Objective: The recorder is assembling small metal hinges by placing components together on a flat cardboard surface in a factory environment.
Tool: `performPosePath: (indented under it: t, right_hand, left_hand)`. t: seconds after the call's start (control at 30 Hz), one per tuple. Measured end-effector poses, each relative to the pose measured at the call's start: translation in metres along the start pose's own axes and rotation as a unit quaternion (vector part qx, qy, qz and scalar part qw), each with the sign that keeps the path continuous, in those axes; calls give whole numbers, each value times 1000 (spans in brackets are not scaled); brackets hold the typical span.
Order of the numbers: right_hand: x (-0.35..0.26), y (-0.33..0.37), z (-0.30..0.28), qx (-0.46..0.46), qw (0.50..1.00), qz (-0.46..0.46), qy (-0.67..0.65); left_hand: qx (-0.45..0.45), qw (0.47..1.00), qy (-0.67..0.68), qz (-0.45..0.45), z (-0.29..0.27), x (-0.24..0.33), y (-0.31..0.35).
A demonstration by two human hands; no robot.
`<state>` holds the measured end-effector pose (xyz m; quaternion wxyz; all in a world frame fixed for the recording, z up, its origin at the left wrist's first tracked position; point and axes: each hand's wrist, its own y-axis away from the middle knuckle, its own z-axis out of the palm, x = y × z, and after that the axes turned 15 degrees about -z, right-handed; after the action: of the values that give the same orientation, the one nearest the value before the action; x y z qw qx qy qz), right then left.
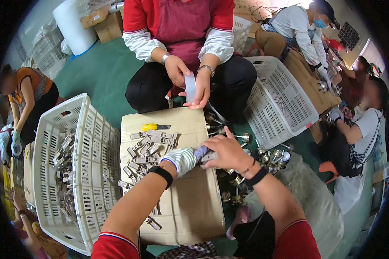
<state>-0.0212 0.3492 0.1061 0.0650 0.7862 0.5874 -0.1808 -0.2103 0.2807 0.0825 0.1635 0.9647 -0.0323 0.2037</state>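
My left hand (183,159), in a white striped glove with purple fingertips, is closed on a small metal clip (209,157) over the right part of a cardboard sheet (181,207). My bare right hand (229,151) meets it from the right. Its thumb presses along the same clip while one finger points up and away; the hands partly hide the piece. Left of the glove, several similar metal clips (151,149) lie loosely heaped on the cardboard. A yellow utility knife (150,127) rests behind them.
Left stands a white crate (80,172) of metal clips. Round metal parts with stems (270,159) lie on the green floor to the right, near a second white crate (285,101). Opposite, a person's hands (199,88) hold a translucent strip (190,88). Other people work at both sides.
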Motion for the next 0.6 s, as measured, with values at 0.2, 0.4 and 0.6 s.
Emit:
performPosePath:
  t: [0.2,0.4,0.6]
  right_hand:
    - [56,-28,6,-39,984,38,-171]
    - [71,-31,12,6,980,15,-200]
    - [37,-19,-14,42,997,-15,-63]
  left_hand:
    - [114,992,51,-20,1,11,4]
    - [75,996,40,-8,-11,3,-13]
    - [74,996,49,-25,-11,-6,-29]
